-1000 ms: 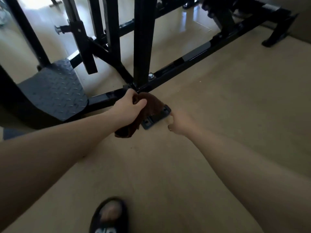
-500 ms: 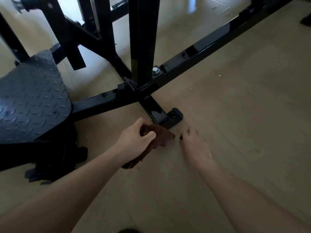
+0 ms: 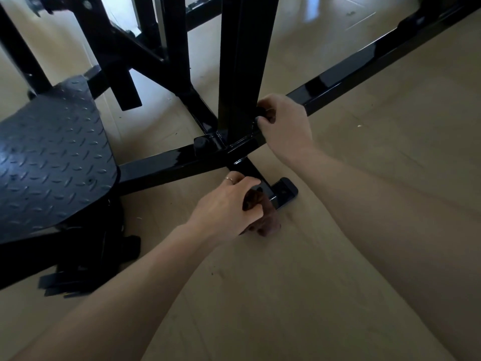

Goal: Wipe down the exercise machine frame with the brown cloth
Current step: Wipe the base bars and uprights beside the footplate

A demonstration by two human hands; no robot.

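The black exercise machine frame (image 3: 166, 165) stands on the floor, with a tall upright post (image 3: 244, 61) rising from a joint of floor bars. My left hand (image 3: 229, 207) is closed on the bunched brown cloth (image 3: 263, 212), pressed against the short foot bar (image 3: 250, 170) near its end plate (image 3: 285, 191). My right hand (image 3: 283, 123) grips the frame at the base of the upright, where the long diagonal bar (image 3: 364, 63) meets it. A thin ring shows on a left finger.
A dark tread-plate footrest (image 3: 49, 157) lies at the left, with black straps (image 3: 86, 269) bunched beneath it. More black bars (image 3: 125, 48) cross behind the upright. Pale floor (image 3: 377, 165) spreads to the right and toward me.
The view has come closer to the joint. My right hand rose from the floor and took hold of the frame at the upright's base. My left hand brought the cloth onto the foot bar.
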